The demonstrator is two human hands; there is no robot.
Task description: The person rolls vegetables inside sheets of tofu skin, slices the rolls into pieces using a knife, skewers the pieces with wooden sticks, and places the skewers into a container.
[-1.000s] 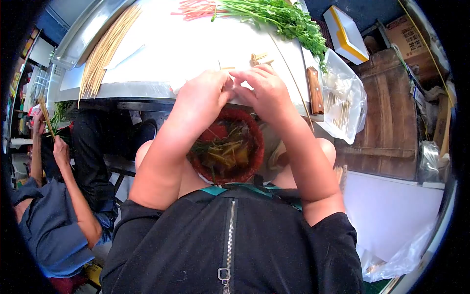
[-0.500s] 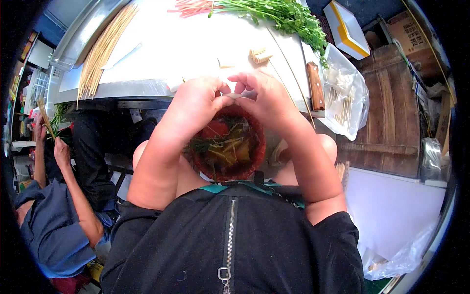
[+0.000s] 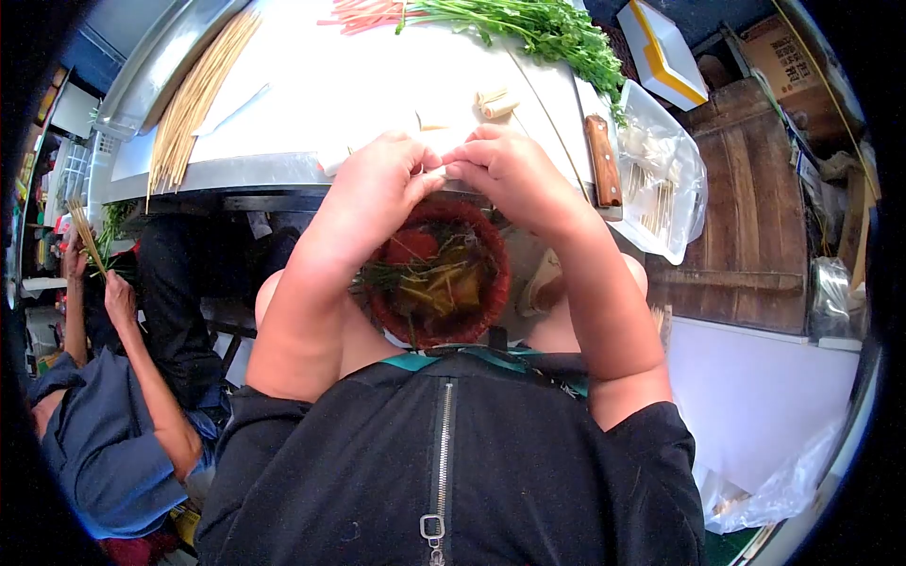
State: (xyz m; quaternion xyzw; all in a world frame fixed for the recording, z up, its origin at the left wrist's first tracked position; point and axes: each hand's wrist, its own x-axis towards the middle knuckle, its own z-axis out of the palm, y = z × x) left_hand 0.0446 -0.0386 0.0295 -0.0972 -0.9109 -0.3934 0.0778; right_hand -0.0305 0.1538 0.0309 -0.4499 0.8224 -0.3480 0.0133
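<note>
My left hand (image 3: 392,170) and my right hand (image 3: 495,170) meet fingertip to fingertip at the front edge of the white board (image 3: 311,85). Both are pinched on a small pale piece between them, too small and bright to name. Beyond my right hand lies a pale rolled bundle (image 3: 496,103) with a skewer reaching from it. A thin skewer rests on the board farther right, beside a wooden-handled knife (image 3: 603,160). Below my hands, between my knees, stands a red basket (image 3: 493,283) with greens and yellowish pieces inside.
Many skewers (image 3: 203,99) lie at the board's left. Leafy greens (image 3: 538,33) and pink strips (image 3: 363,13) are along its far side. A clear plastic-lined tray (image 3: 694,179) holds skewers at right. Another person (image 3: 113,424) sits at left, holding thin sticks (image 3: 87,236).
My fingers, more spread half a second before, have come together around the pale piece. The rolled bundle and other things on the board appear slightly shifted left in view.
</note>
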